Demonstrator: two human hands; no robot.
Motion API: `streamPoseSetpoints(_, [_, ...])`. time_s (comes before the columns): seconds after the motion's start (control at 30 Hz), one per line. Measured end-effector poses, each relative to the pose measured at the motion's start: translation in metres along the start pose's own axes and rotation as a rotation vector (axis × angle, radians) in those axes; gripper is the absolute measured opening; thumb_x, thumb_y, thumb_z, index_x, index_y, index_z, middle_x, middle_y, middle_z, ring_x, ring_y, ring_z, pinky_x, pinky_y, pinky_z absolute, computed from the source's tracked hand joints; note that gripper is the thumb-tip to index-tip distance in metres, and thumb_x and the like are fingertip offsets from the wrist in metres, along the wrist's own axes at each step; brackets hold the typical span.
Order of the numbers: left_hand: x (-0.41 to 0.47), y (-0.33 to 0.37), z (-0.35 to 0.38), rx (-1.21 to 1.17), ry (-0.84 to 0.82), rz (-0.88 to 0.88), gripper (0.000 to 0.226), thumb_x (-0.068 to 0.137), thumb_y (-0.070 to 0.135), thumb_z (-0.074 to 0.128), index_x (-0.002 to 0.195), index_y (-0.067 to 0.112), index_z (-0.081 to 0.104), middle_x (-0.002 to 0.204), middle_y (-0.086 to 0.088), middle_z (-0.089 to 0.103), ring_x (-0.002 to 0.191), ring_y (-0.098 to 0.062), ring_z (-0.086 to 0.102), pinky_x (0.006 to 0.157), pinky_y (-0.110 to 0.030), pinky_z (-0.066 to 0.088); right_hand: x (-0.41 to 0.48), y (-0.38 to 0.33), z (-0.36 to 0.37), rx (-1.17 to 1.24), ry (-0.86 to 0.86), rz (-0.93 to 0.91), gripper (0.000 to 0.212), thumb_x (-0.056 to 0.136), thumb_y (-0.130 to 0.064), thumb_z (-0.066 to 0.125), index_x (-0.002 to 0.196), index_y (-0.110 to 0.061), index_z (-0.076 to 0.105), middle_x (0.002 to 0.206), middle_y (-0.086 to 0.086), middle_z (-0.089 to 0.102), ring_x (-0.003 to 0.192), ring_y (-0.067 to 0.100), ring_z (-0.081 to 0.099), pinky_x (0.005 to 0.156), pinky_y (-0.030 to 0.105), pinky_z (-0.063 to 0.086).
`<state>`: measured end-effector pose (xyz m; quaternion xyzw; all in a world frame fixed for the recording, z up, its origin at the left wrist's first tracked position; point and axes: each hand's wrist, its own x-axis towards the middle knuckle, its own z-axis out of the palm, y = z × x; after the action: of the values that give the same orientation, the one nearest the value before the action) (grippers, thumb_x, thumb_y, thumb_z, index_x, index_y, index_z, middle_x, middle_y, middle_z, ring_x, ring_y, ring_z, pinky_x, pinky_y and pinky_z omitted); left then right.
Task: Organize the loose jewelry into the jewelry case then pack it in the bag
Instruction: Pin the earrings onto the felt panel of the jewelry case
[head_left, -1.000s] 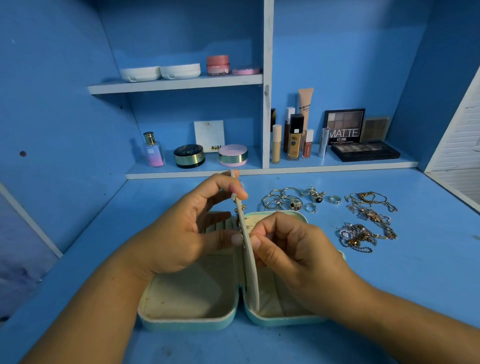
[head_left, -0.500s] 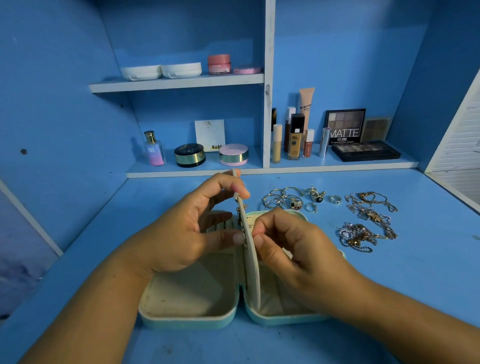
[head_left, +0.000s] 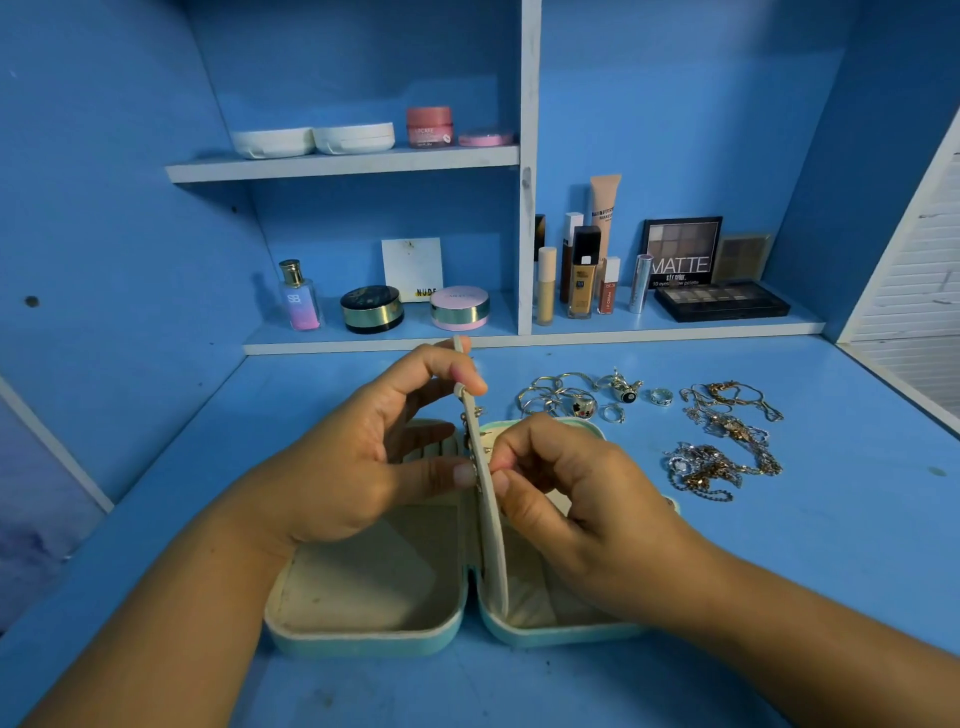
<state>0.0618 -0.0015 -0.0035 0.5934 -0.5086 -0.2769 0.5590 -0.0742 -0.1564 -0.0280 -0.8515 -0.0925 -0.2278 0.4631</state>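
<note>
- The mint jewelry case (head_left: 363, 642) lies open in the lower centre of the frame, both halves flat on the blue desk (head_left: 831, 571), so each side can be reached.
- Its padded earring panel (head_left: 493, 540) stands upright on the hinge line. The left hand (head_left: 374, 457) clamps it, forefinger near the top edge and thumb lower on the left face, probably to brace it against pushing from the other side.
- The right hand (head_left: 576, 499) has thumb and forefinger closed together on a tiny piece against the panel's right face. It is likely an earring back, but too small to tell.
- Small metal studs (head_left: 471, 422) show on the panel's left face, which fits earrings being fastened through it.
- Loose rings (head_left: 571, 400) and tangled chains (head_left: 722, 447) lie at centre right, near the case but outside it, so most of the sorting looks undone.
- No bag is in view; packing comes later.
- Cosmetics (head_left: 582, 270) line the shelf at the top of the frame.
</note>
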Motion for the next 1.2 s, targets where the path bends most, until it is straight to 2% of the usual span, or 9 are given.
streamPoseSetpoints(0.13, [0.0005, -0.0004, -0.0002, 0.008, 0.016, -0.014, 0.050, 0.065, 0.044, 0.086, 0.106, 0.040, 0.058, 0.122, 0.015, 0.053, 0.091, -0.021, 0.059, 0.074, -0.029, 0.055, -0.0003, -0.0003, -0.0007, 0.016, 0.006, -0.005, 0.007, 0.090, -0.027, 0.057, 0.088, -0.021, 0.059, 0.076, -0.011, 0.058, 0.073, 0.015, 0.056, 0.065, 0.028, 0.050])
streamPoseSetpoints(0.3, [0.0006, -0.0008, 0.0010, -0.004, 0.006, 0.006, 0.047, 0.067, 0.042, 0.085, 0.106, 0.040, 0.058, 0.114, 0.014, 0.056, 0.089, -0.033, 0.051, 0.076, -0.031, 0.056, -0.0006, 0.0010, -0.0010, 0.030, 0.022, -0.031, 0.005, 0.088, -0.026, 0.059, 0.090, -0.021, 0.060, 0.075, -0.010, 0.058, 0.072, 0.015, 0.057, 0.066, 0.024, 0.049])
streamPoseSetpoints(0.47, [0.0007, -0.0010, 0.0008, -0.004, 0.017, 0.001, 0.049, 0.065, 0.043, 0.086, 0.105, 0.041, 0.058, 0.121, 0.019, 0.055, 0.095, -0.033, 0.052, 0.079, -0.032, 0.056, 0.0007, 0.0013, -0.0011, -0.013, 0.036, -0.051, 0.007, 0.088, -0.029, 0.057, 0.087, -0.023, 0.060, 0.075, -0.012, 0.057, 0.074, 0.014, 0.057, 0.067, 0.026, 0.050])
streamPoseSetpoints(0.57, [0.0014, -0.0001, 0.0022, -0.007, 0.009, 0.003, 0.048, 0.065, 0.044, 0.086, 0.104, 0.042, 0.058, 0.114, 0.016, 0.056, 0.093, -0.033, 0.052, 0.078, -0.032, 0.057, -0.0005, 0.0015, -0.0030, 0.045, 0.035, -0.050, 0.004, 0.089, -0.024, 0.060, 0.089, -0.020, 0.061, 0.076, -0.011, 0.059, 0.073, 0.014, 0.059, 0.067, 0.026, 0.051])
streamPoseSetpoints(0.67, [0.0015, 0.0005, 0.0027, -0.008, 0.002, 0.007, 0.047, 0.066, 0.043, 0.085, 0.105, 0.041, 0.058, 0.111, 0.013, 0.055, 0.090, -0.032, 0.051, 0.077, -0.032, 0.056, 0.0003, 0.0020, -0.0037, 0.046, 0.018, -0.055, 0.001, 0.088, -0.016, 0.061, 0.089, -0.016, 0.062, 0.075, -0.012, 0.058, 0.071, 0.011, 0.057, 0.066, 0.020, 0.047])
streamPoseSetpoints(0.8, [0.0009, -0.0002, 0.0029, -0.007, -0.003, 0.010, 0.047, 0.067, 0.041, 0.085, 0.106, 0.040, 0.058, 0.111, 0.014, 0.056, 0.089, -0.027, 0.055, 0.074, -0.029, 0.055, 0.0020, 0.0031, -0.0037, 0.010, 0.007, -0.063, 0.004, 0.089, -0.019, 0.061, 0.086, -0.020, 0.061, 0.074, -0.014, 0.056, 0.069, 0.007, 0.054, 0.065, 0.015, 0.043])
streamPoseSetpoints(1.0, [0.0017, -0.0016, 0.0027, 0.041, 0.001, 0.023, 0.046, 0.070, 0.042, 0.083, 0.108, 0.041, 0.056, 0.113, 0.012, 0.054, 0.092, -0.026, 0.055, 0.079, -0.032, 0.053, 0.0001, 0.0063, -0.0031, 0.169, -0.011, -0.010, 0.001, 0.089, -0.019, 0.060, 0.090, -0.019, 0.061, 0.079, -0.003, 0.061, 0.072, 0.015, 0.058, 0.067, 0.024, 0.047])
streamPoseSetpoints(1.1, [0.0018, -0.0023, 0.0020, 0.078, 0.008, 0.030, 0.046, 0.071, 0.045, 0.082, 0.108, 0.042, 0.056, 0.115, 0.012, 0.053, 0.103, -0.016, 0.056, 0.083, -0.034, 0.049, 0.0014, 0.0061, -0.0027, 0.144, -0.023, -0.008, 0.003, 0.090, -0.020, 0.059, 0.088, -0.022, 0.059, 0.078, -0.002, 0.061, 0.072, 0.017, 0.057, 0.066, 0.023, 0.047])
streamPoseSetpoints(1.2, [0.0019, -0.0022, 0.0027, 0.056, -0.001, 0.024, 0.046, 0.070, 0.043, 0.082, 0.108, 0.042, 0.056, 0.115, 0.010, 0.053, 0.094, -0.031, 0.052, 0.079, -0.033, 0.053, 0.0016, 0.0055, -0.0028, 0.126, -0.033, -0.004, 0.004, 0.091, -0.021, 0.058, 0.087, -0.022, 0.059, 0.078, -0.001, 0.060, 0.071, 0.017, 0.056, 0.064, 0.023, 0.047])
